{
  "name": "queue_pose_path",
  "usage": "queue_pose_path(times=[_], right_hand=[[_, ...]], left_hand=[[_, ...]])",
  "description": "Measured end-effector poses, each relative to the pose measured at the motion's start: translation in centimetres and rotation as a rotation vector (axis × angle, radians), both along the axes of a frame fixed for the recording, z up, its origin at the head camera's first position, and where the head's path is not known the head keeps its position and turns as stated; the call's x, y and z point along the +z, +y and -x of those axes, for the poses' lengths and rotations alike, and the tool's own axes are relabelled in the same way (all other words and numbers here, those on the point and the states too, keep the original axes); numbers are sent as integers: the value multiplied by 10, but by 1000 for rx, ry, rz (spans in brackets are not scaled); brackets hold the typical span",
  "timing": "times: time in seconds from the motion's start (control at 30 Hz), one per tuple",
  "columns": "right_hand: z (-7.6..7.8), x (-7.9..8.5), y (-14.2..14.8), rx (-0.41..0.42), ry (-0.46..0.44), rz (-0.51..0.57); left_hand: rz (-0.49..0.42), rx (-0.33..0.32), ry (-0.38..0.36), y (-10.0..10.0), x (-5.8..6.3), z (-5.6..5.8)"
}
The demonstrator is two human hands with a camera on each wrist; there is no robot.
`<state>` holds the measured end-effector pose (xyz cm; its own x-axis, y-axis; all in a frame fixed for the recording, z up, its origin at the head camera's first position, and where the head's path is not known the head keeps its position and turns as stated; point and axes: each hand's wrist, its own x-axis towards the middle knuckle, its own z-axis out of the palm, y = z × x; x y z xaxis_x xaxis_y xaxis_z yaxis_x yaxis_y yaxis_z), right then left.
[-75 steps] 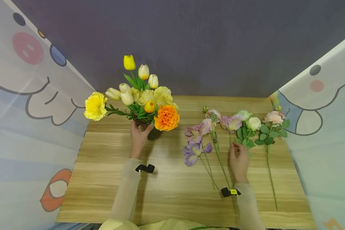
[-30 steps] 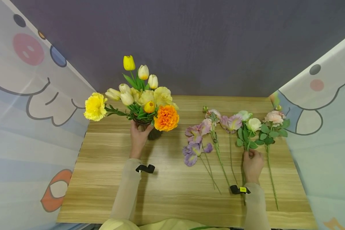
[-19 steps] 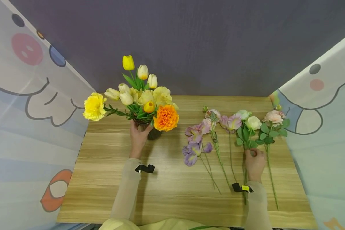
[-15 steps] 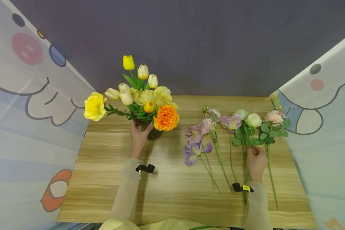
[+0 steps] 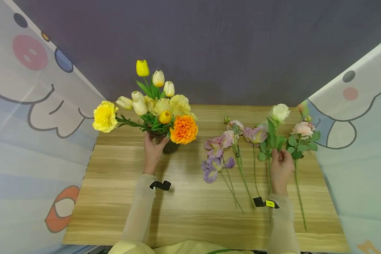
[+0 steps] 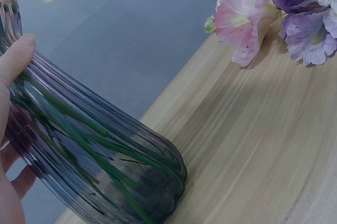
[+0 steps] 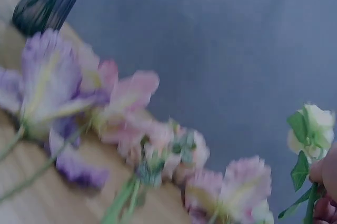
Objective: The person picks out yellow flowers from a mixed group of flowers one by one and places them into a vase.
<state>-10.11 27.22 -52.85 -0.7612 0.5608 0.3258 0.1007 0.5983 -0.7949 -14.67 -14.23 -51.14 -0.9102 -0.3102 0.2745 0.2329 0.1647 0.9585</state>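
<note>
My left hand [image 5: 153,150] grips the neck of a dark ribbed glass vase [image 6: 105,139], thumb in front and fingers behind it. Green stems show through the glass. Out of the vase rise yellow and white tulips [image 5: 158,78], pale yellow blooms [image 5: 179,104], a yellow carnation [image 5: 105,116] and an orange carnation [image 5: 184,129]. On the right, my right hand [image 5: 281,169] pinches the stem of a white rose [image 5: 280,112] just below its leaves. The rose's head is raised above the other flowers, and in the right wrist view it stands against the grey wall.
Purple irises [image 5: 213,168], a pink iris [image 5: 255,135] and a pink flower stem [image 5: 240,165] lie on the wooden table [image 5: 190,211] between the hands. A peach rose [image 5: 302,130] with a long stem lies at far right. Cartoon-printed curtains [image 5: 19,141] flank both sides.
My right hand has moved right from the pink iris to the white rose, taken its stem and lifted the bloom up and away. My left hand keeps its hold on the vase.
</note>
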Motion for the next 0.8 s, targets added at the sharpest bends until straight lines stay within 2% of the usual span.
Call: queue_pose_path(times=[0.17, 0.37, 0.5, 0.6, 0.7, 0.8], right_hand=[[9, 21, -16, 103, 100, 90], [15, 63, -52, 375, 263, 351], [24, 70, -66, 469, 361, 474], [31, 75, -77, 519, 452, 616], [35, 90, -95, 566, 556, 862], [39, 104, -114, 583, 637, 1014]], left_hand=[[1, 5, -6, -1, 0, 0], [-1, 7, -12, -1, 0, 0], [0, 5, -10, 0, 2, 0], [8, 2, -15, 0, 3, 0], [20, 2, -29, 0, 3, -1], [30, 4, -38, 0, 2, -1]])
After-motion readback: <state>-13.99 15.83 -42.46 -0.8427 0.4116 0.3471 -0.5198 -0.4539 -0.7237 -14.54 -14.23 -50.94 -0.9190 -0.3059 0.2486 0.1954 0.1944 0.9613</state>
